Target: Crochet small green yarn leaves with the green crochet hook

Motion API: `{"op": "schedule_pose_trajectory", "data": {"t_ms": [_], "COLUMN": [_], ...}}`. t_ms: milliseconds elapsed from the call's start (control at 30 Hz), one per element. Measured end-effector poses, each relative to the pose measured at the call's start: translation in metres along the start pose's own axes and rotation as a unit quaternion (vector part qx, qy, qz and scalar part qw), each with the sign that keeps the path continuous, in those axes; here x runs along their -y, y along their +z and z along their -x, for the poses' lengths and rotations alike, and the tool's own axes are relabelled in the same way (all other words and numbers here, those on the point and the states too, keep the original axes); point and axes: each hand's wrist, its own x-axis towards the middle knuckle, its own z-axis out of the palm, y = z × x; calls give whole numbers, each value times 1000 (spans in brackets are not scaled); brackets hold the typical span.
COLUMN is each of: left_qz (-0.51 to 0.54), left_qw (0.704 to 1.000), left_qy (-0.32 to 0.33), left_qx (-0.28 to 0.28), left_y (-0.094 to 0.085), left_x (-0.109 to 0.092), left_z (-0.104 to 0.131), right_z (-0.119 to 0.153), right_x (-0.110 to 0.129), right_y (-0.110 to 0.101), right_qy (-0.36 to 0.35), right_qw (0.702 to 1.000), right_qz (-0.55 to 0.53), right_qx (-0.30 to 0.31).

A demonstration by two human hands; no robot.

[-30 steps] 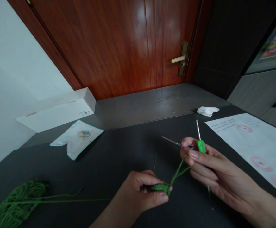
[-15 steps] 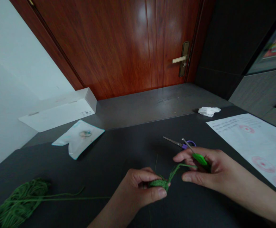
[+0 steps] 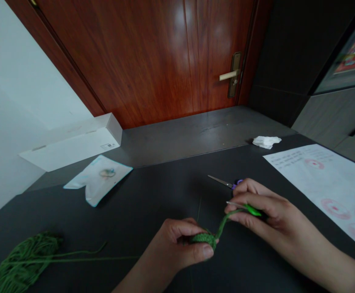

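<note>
Between the thumb and fingers of my left hand [image 3: 185, 242] is a small piece of green crochet work [image 3: 204, 239]. A green strand of yarn [image 3: 224, 223] rises from it to the fingertips of my right hand [image 3: 263, 207]. That hand is closed on a crochet hook [image 3: 250, 209] with a bright green handle, its metal tip pointing left, and it also pinches the strand. Just behind these fingers lie scissors [image 3: 223, 181] with purple handles, partly hidden. A skein of green yarn [image 3: 27, 260] lies at the left, one strand running toward my left wrist.
A white pouch [image 3: 101, 179] with a blue edge lies left of centre, in front of a long white box [image 3: 73, 146] against the wall. Crumpled white tissue [image 3: 266, 141] and a printed sheet [image 3: 327, 179] with red round diagrams lie on the right. A wooden door stands behind the table.
My right thumb and fingers have closed together on the yarn strand, which were apart before. The hook has tipped flatter, its tip lower and further left. My left hand keeps its hold.
</note>
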Motion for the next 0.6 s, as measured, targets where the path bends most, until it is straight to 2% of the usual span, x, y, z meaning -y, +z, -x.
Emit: {"op": "schedule_pose_trajectory", "data": {"t_ms": [167,367,600], "left_qz": [-31,-5,27], "left_qw": [999,1000,999], "left_qy": [-5,-8,-18], "left_qx": [-7,-29,-18], "left_y": [-1,0,1], "left_x": [2,2,-2], "left_z": [-2,-2,1], "right_z": [-2,-1,-5], "right_x": [0,1,-3], "right_y": [-1,-2,-3], "right_qy": [6,16,29], "right_qw": [1000,1000,999], "right_qz": [-2,-1,-29], "right_qx": [-3,4,5]}}
